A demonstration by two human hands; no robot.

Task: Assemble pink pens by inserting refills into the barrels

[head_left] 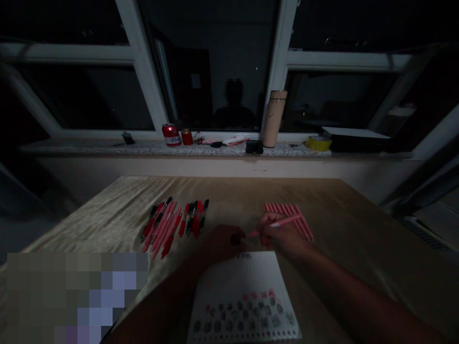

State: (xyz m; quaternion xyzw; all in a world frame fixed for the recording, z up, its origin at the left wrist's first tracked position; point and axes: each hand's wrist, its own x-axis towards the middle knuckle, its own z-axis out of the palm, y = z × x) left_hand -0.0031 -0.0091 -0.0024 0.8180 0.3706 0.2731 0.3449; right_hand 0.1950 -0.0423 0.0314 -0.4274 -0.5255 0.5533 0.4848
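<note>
My right hand [274,231] is closed around a pink pen [287,220], which slants with its upper end to the right. My left hand [225,242] is curled at the far edge of a notepad [244,277], its fingers bent close to the pen's lower end. Whatever its fingertips hold, if anything, is lost in the shadow. Rows of dark scribbled marks and a few red ones cover the near part of the lined page. Just beyond my right hand lies a row of pink pens [304,222], side by side.
On the left of the table [229,188] lie a mixed group of pink, red and black pens [165,224] and a smaller red and black group [193,217]. The windowsill holds a red can [171,135], a small jar [187,137], a tall flask [275,119] and yellow tape [318,143].
</note>
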